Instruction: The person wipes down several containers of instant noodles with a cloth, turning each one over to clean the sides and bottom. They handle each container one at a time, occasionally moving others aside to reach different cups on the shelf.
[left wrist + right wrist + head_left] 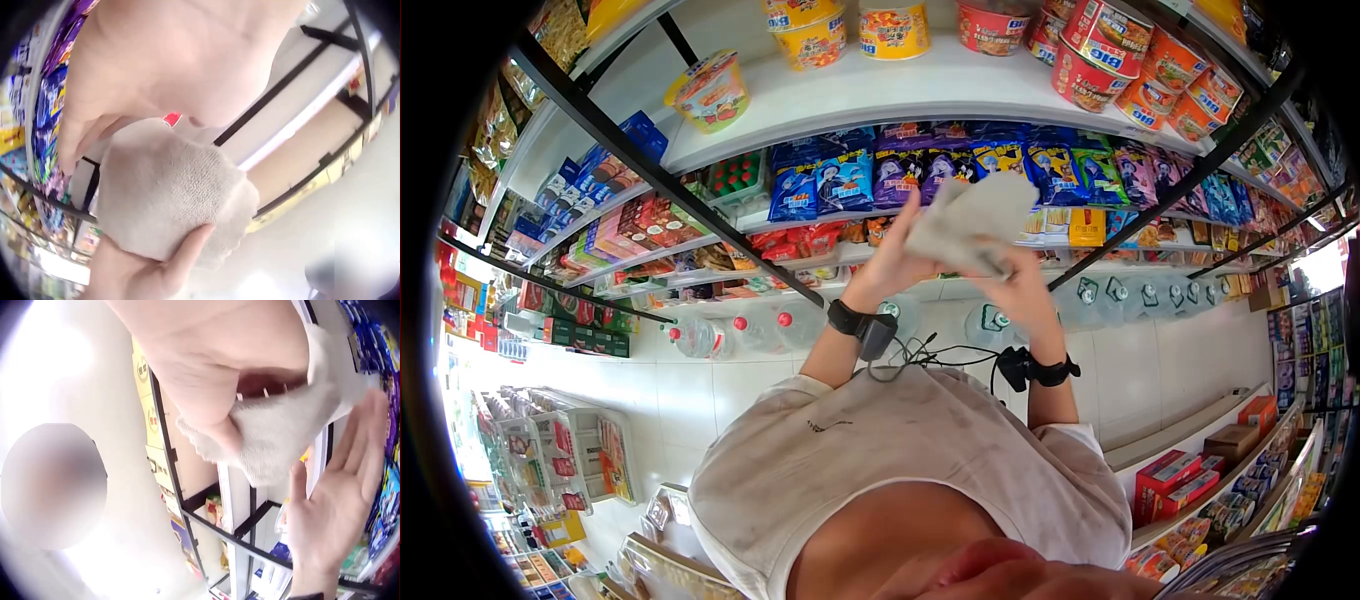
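Observation:
A folded off-white cloth [975, 215] with a ribbed, towel-like weave is held up in front of the chest, before the shelves. My right hand [1022, 295] grips it, the thumb pressed on its face in the left wrist view. In the right wrist view the cloth [275, 428] bends around the fingers of that hand, hiding most of them. My left hand [334, 506] is beside the cloth with its fingers extended and its palm showing. From the left wrist, the cloth [175, 187] lies just below the left hand [175, 62].
Bagged snacks [900, 175] hang in a row behind the hands, under a white shelf [860, 100] of instant noodle tubs [895, 30]. Black shelf posts [625, 150] stand at both sides. Water bottles [745, 335] line the floor. Black cables [930, 350] dangle between the wrists.

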Tool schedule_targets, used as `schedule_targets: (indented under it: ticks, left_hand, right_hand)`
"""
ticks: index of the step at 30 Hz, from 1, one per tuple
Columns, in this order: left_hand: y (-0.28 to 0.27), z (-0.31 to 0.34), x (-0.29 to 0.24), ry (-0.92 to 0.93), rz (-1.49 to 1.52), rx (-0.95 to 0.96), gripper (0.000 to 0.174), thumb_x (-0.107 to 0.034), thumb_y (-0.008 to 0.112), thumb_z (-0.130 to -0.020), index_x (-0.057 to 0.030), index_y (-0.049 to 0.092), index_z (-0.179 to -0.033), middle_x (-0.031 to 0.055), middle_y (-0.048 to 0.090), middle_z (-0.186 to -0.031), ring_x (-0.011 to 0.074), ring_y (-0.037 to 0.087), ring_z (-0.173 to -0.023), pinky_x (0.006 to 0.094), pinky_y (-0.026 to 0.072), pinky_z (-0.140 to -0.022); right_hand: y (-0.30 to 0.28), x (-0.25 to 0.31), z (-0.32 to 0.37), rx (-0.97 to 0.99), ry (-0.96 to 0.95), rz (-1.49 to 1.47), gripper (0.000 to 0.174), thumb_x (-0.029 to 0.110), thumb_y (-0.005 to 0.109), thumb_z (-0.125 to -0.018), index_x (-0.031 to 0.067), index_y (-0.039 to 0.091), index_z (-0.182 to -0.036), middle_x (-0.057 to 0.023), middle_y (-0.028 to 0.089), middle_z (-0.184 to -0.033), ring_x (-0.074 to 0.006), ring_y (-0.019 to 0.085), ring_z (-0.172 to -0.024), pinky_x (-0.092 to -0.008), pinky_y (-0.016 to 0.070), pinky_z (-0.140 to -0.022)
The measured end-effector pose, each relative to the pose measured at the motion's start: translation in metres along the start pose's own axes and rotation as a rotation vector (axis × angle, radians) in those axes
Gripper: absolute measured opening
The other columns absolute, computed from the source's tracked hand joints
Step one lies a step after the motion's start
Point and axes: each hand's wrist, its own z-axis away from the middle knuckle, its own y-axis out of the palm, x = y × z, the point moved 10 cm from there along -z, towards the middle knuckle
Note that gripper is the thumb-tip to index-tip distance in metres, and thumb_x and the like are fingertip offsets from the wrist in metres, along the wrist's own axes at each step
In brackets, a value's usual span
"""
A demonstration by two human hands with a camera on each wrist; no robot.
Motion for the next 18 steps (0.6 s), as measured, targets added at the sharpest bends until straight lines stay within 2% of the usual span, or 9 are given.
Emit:
schedule_targets:
  ticks: [3, 5, 6, 7, 9, 12, 13, 16, 18]
  left_hand:
    - [-0.027, 0.013, -0.005, -0.031, -0.008, -0.075, 0.057, -0.045, 0.048, -0.101, -0.0038, 0.050, -0.140, 0.0117, 0.060, -0.131, 0.0199, 0.062, -0.114, 0.0339, 0.0520, -0.094]
    - [-0.049, 0.023, -0.017, 0.007, -0.277, -0.218, 0.044, -0.022, 0.063, -0.097, -0.0033, 0.054, -0.135, 0.0081, 0.065, -0.120, 0.0165, 0.065, -0.104, 0.0316, 0.0538, -0.089]
    - [-0.043, 0.030, -0.027, 0.107, -0.370, -0.189, 0.043, -0.020, 0.065, -0.095, -0.0030, 0.054, -0.134, 0.0074, 0.066, -0.118, 0.0164, 0.065, -0.102, 0.0309, 0.0538, -0.088]
    - [-0.033, 0.040, -0.036, 0.206, -0.464, -0.159, 0.043, -0.018, 0.066, -0.094, -0.0027, 0.055, -0.132, 0.0067, 0.066, -0.116, 0.0162, 0.066, -0.100, 0.0302, 0.0539, -0.087]
    - [-0.032, 0.050, -0.038, 0.165, -0.243, -0.152, 0.043, -0.013, 0.069, -0.091, -0.0022, 0.056, -0.130, 0.0057, 0.066, -0.117, 0.0148, 0.065, -0.103, 0.0288, 0.0528, -0.088]
    - [-0.045, 0.063, -0.052, 0.379, -0.411, -0.091, 0.043, -0.009, 0.068, -0.090, -0.0022, 0.056, -0.131, 0.0053, 0.065, -0.120, 0.0134, 0.063, -0.107, 0.0284, 0.0514, -0.089]
    - [-0.055, 0.066, -0.051, 0.315, -0.464, -0.129, 0.044, -0.005, 0.067, -0.089, -0.0025, 0.056, -0.131, 0.0053, 0.064, -0.123, 0.0121, 0.060, -0.111, 0.0282, 0.0501, -0.091]
    - [-0.064, 0.092, -0.059, 0.345, -0.362, -0.174, 0.043, -0.012, 0.065, -0.094, -0.0021, 0.054, -0.134, 0.0058, 0.062, -0.127, 0.0124, 0.059, -0.114, 0.0275, 0.0477, -0.095]
    - [-0.099, 0.100, -0.058, 0.218, -0.298, -0.329, 0.044, -0.019, 0.062, -0.096, -0.0018, 0.052, -0.136, 0.0074, 0.059, -0.131, 0.0129, 0.058, -0.116, 0.0273, 0.0456, -0.098]
  right_hand:
    - [0.057, 0.019, 0.004, 0.314, -0.229, 0.063, 0.028, 0.001, 0.068, -0.078, 0.0001, 0.069, -0.106, -0.0085, 0.071, -0.098, -0.0153, 0.064, -0.082, -0.0298, 0.0492, -0.072]
    - [0.066, 0.015, 0.004, 0.323, -0.116, 0.030, 0.031, -0.001, 0.067, -0.073, -0.0026, 0.068, -0.104, -0.0124, 0.071, -0.099, -0.0219, 0.066, -0.089, -0.0323, 0.0498, -0.082]
    - [0.070, 0.014, 0.003, 0.326, -0.063, 0.015, 0.033, -0.003, 0.067, -0.070, -0.0039, 0.067, -0.103, -0.0143, 0.071, -0.099, -0.0251, 0.068, -0.093, -0.0336, 0.0501, -0.087]
    - [0.069, 0.018, 0.002, 0.291, -0.068, 0.038, 0.032, -0.002, 0.067, -0.072, -0.0030, 0.068, -0.104, -0.0139, 0.070, -0.102, -0.0251, 0.066, -0.094, -0.0331, 0.0502, -0.084]
    - [0.065, 0.025, 0.000, 0.219, -0.075, 0.086, 0.032, 0.000, 0.067, -0.076, -0.0012, 0.068, -0.107, -0.0129, 0.069, -0.106, -0.0251, 0.064, -0.098, -0.0319, 0.0503, -0.077]
    - [0.054, 0.058, -0.014, -0.100, -0.315, 0.182, 0.033, 0.003, 0.070, -0.074, 0.0029, 0.071, -0.107, -0.0145, 0.061, -0.125, -0.0264, 0.057, -0.115, -0.0320, 0.0492, -0.085]
    - [0.054, 0.055, -0.021, -0.137, -0.407, 0.390, 0.043, 0.009, 0.074, -0.079, 0.0031, 0.065, -0.121, -0.0146, 0.051, -0.140, -0.0275, 0.050, -0.126, -0.0327, 0.0464, -0.094]
    - [0.057, 0.025, -0.032, -0.405, -0.131, -0.043, 0.057, 0.017, 0.074, -0.085, -0.0013, 0.052, -0.135, -0.0151, 0.048, -0.142, -0.0267, 0.048, -0.129, -0.0332, 0.0425, -0.102]
    - [0.086, -0.019, -0.036, -0.245, 0.220, -0.313, 0.061, 0.029, 0.068, -0.093, -0.0040, 0.045, -0.139, -0.0122, 0.053, -0.137, -0.0222, 0.049, -0.127, -0.0317, 0.0410, -0.103]
